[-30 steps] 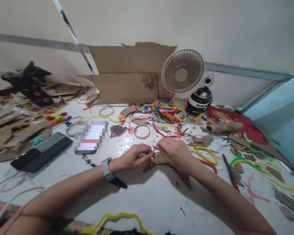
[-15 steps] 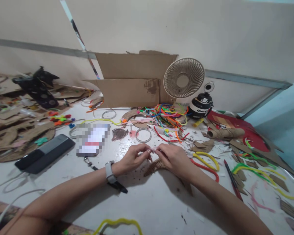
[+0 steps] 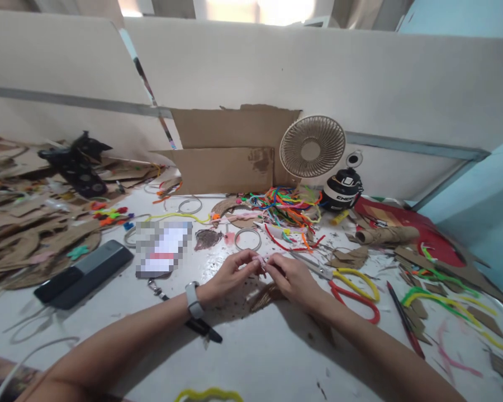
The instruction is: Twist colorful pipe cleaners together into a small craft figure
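My left hand (image 3: 230, 274) and my right hand (image 3: 291, 277) meet fingertip to fingertip over the middle of the white table (image 3: 255, 357). Both pinch a small pink piece (image 3: 261, 261) between them; it looks like a bit of pipe cleaner, too small to be sure. A brown corrugated cardboard scrap (image 3: 265, 295) lies on the table just under the hands. My left wrist wears a white watch (image 3: 192, 293). Scissors with red and yellow handles (image 3: 354, 286) lie right of my right hand.
A heap of coloured pipe cleaners (image 3: 285, 204) and a metal ring (image 3: 247, 239) lie behind the hands. A small fan (image 3: 312, 147) and cardboard sheets (image 3: 226, 148) stand at the wall. A dark flat case (image 3: 84, 273) and cardboard cut-outs (image 3: 29, 234) fill the left.
The view has tilted upward, so the table and hands sit lower in frame. Both hands stay pinched together on the small piece, with the scissors now showing beside the right hand.
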A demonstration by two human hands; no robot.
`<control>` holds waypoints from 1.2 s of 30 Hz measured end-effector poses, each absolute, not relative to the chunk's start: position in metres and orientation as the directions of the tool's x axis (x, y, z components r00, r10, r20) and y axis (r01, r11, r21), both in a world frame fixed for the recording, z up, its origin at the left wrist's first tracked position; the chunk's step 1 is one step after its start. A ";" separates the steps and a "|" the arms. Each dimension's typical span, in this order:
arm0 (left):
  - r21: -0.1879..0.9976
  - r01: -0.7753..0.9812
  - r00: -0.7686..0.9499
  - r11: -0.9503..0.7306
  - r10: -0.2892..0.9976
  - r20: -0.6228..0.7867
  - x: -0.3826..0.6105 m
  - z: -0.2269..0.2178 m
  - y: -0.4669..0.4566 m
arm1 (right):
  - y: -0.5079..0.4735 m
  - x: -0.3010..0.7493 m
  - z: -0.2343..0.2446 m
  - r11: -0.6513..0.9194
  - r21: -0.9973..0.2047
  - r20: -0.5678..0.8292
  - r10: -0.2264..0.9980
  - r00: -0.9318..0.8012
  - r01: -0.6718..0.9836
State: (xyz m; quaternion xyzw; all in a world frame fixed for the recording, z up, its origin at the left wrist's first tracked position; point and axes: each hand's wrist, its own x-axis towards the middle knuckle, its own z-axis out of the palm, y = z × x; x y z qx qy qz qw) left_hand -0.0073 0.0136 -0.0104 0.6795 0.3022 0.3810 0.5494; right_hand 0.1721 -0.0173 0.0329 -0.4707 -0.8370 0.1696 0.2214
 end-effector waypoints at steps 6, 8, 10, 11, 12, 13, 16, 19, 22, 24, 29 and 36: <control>0.944 0.157 0.524 -0.291 0.835 0.171 -0.013 -0.004 0.019 | -0.014 0.178 0.033 0.547 -0.441 0.221 0.834 -0.505 0.712; 0.947 0.188 0.528 -0.260 0.840 0.126 -0.012 -0.005 0.019 | -0.013 0.179 0.030 0.573 -0.417 0.225 0.817 -0.531 0.706; 0.956 0.185 0.557 -0.226 0.826 0.087 -0.009 -0.006 0.018 | -0.012 0.179 0.027 0.588 -0.398 0.232 0.807 -0.544 0.704; 0.961 0.179 0.576 -0.210 0.815 0.071 -0.008 -0.007 0.018 | -0.011 0.179 0.025 0.593 -0.390 0.234 0.804 -0.547 0.705; 0.966 0.172 0.592 -0.193 0.804 0.055 -0.007 -0.007 0.018 | -0.011 0.179 0.024 0.596 -0.382 0.236 0.802 -0.549 0.706; 0.970 0.169 0.607 -0.174 0.794 0.037 -0.007 -0.008 0.018 | -0.011 0.179 0.023 0.599 -0.374 0.237 0.800 -0.552 0.708; 0.980 0.157 0.624 -0.124 0.781 -0.001 -0.005 -0.009 0.019 | -0.010 0.179 0.023 0.608 -0.361 0.238 0.793 -0.561 0.707; 0.985 0.133 0.615 -0.108 0.789 0.004 -0.004 -0.009 0.018 | -0.011 0.179 0.025 0.611 -0.367 0.243 0.791 -0.562 0.701; 0.990 0.100 0.617 -0.100 0.787 0.017 -0.003 -0.009 0.017 | -0.013 0.179 0.028 0.616 -0.380 0.255 0.787 -0.562 0.690; 0.991 0.086 0.616 -0.100 0.788 0.026 -0.002 -0.007 0.016 | -0.014 0.179 0.030 0.616 -0.374 0.257 0.787 -0.561 0.693; 0.987 0.095 0.583 -0.131 0.811 0.051 0.000 -0.004 0.020 | -0.008 0.182 0.035 0.579 -0.413 0.228 0.813 -0.536 0.703; 0.957 0.054 0.605 -0.284 0.772 0.195 0.012 0.004 0.051 | 0.016 0.192 0.034 0.441 -0.725 0.133 0.843 -0.521 0.529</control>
